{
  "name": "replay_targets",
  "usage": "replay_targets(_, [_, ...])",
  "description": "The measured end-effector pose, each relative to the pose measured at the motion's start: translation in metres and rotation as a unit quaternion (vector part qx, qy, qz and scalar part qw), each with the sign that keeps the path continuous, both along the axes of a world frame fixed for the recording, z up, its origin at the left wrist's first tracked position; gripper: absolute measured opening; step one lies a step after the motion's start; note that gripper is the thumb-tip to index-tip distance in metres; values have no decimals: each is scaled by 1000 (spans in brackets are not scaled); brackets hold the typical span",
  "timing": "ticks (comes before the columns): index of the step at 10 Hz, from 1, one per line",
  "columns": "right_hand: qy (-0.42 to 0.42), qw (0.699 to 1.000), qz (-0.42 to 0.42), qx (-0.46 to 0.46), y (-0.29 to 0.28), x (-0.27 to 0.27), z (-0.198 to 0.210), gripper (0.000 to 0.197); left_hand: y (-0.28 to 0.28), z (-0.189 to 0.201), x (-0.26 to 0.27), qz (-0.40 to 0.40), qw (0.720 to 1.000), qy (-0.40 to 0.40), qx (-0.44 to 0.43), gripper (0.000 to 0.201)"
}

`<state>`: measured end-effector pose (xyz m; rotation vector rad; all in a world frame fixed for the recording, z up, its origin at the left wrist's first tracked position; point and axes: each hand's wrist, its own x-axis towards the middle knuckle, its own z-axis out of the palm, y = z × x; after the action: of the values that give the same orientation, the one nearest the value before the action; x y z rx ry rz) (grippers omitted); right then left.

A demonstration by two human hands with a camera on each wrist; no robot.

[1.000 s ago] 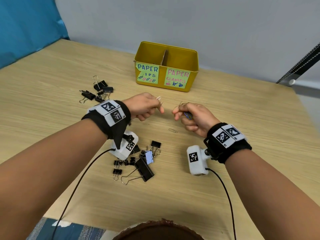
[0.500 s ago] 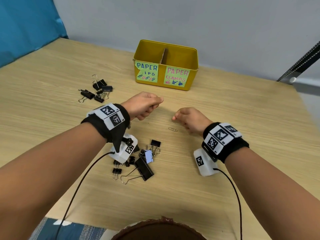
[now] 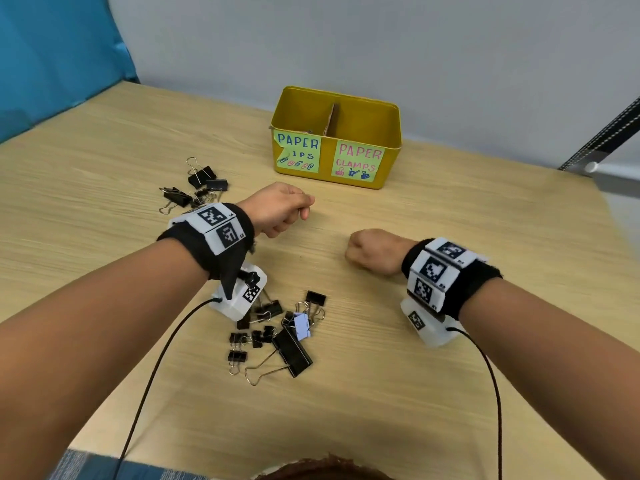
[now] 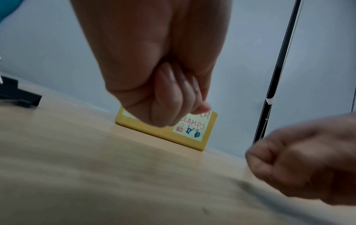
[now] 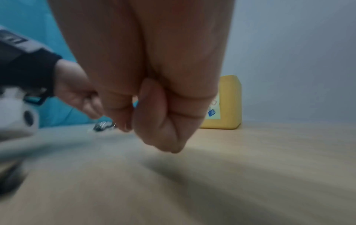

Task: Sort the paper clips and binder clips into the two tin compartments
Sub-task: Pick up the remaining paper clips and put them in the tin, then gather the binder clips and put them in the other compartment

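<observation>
**Both fists closed short of the tin**

The yellow tin (image 3: 335, 140) sits just beyond your hands, its divider splitting "paper clips" left from "paper clamps" right. Your left hand (image 3: 280, 209) is curled tight; whether it holds anything is hidden. Your right hand (image 3: 374, 251) is fisted too, contents unseen. Binder clips (image 3: 277, 334) lie beneath your left wrist, with more (image 3: 194, 188) to its left.

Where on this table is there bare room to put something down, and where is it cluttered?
Bare wood lies right of the yellow tin and right hand, out to the table edge, also along the near edge. It is crowded by the near binder clip pile and the far pile at the left.
</observation>
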<state>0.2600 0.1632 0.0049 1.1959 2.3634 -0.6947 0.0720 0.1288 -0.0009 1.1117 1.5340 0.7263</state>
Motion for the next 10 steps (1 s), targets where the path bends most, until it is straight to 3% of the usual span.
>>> replay_targets(1, [210,949,-176,-154,27,-16,32,21,17,16,-12,23,1000,6,11,29])
replay_targets(2, [382,850,-280,-229,63,-44,65,27,39,43,-22,61,998,-4,29,27])
replay_targets(3, [470,786,-325,-235,91,-76,87,28,62,66,-26,111,993,-25,31,34])
replay_targets(4, [496,751,-368,-233,111,-105,89,27,82,80,-26,158,986,-44,23,37])
replay_targets(6, [423,803,-386,-163,134,-139,73,22,106,89,-20,182,979,-93,-7,31])
replay_targets(7, [400,814,-387,-168,136,-138,76,25,98,95,-14,198,973,-120,18,43])
replay_targets(8, [409,823,-361,-158,132,-131,78,48,83,100,-21,192,978,-80,35,55])
replay_targets(9, [408,851,-307,-120,96,-109,87,29,51,96,-24,137,987,32,83,19])
replay_targets(10, [251,950,-146,-113,47,-71,82,40,-5,79,-24,-32,983,180,5,52])
